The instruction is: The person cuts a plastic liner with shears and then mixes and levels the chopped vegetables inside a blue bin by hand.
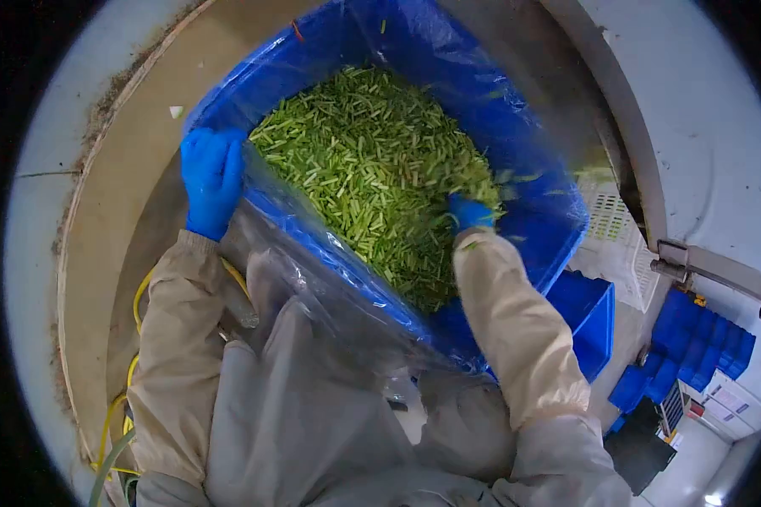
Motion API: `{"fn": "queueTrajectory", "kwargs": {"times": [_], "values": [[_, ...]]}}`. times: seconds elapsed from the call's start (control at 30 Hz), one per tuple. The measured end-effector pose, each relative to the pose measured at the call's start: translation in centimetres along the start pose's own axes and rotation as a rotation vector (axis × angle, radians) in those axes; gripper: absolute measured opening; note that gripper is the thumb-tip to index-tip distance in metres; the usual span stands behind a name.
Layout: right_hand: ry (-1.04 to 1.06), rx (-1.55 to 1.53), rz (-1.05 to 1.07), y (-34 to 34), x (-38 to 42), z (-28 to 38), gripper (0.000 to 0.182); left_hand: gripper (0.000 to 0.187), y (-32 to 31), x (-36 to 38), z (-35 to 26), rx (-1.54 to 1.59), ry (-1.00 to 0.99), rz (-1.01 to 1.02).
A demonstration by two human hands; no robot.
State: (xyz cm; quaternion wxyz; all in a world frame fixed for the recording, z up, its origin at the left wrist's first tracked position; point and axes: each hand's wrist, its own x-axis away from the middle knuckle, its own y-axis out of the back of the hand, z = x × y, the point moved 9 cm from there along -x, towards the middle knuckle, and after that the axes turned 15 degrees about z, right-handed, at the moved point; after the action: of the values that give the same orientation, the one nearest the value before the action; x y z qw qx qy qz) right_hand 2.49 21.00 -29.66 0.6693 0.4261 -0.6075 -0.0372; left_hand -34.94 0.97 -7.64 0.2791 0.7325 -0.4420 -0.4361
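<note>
We note cut green stems [355, 173] heaped in blue bin [558, 203], heap's long axis approx. far-L to near-R. R hand [471, 213] nearer: in heap, bin's R side, most stems to its L; fingers blurred/buried, can't tell apart or together. L hand [210, 180] at bin's L rim, fingers clamped on clear liner [283, 205].

Short-cut green stalks [364, 177] lie in a loose heap, upper centre of the frame. A blue bin [554, 224] holds them, clear plastic film [334, 291] draped over its lower-left rim.
</note>
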Motion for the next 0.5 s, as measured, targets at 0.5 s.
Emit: {"fn": "queueTrajectory", "kwargs": {"times": [0.5], "values": [[0.008, -0.239, -0.38, 1.6, 3.1, -8.7, 0.028, 0.009, 0.1, -0.1, -0.1, 0.029, -0.019, -0.032]]}}
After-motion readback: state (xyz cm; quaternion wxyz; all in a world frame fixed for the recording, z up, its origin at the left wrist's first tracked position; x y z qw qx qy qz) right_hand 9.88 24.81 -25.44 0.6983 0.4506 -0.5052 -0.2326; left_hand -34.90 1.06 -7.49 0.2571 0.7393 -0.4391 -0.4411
